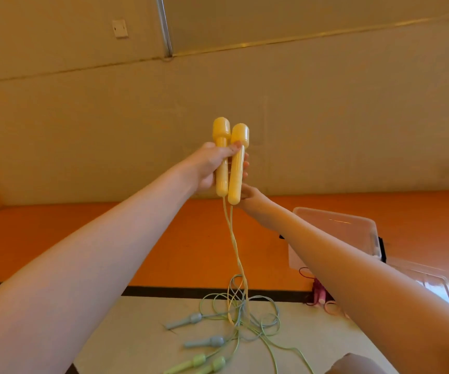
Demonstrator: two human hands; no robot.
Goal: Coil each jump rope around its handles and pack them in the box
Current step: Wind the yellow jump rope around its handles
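Both forearms reach up and forward from the camera. Left hand curls round the two yellow handles, held side by side, upright, fat caps on top, cord ends down. Right hand sits just behind the handles' lower ends; how its fingers lie cannot be told. Yellow cord hangs straight down from the handles to the floor, into a tangle with the blue rope and green rope, whose handles lie flat. Right of these, a pink rope lies beside the clear box, under the right forearm.
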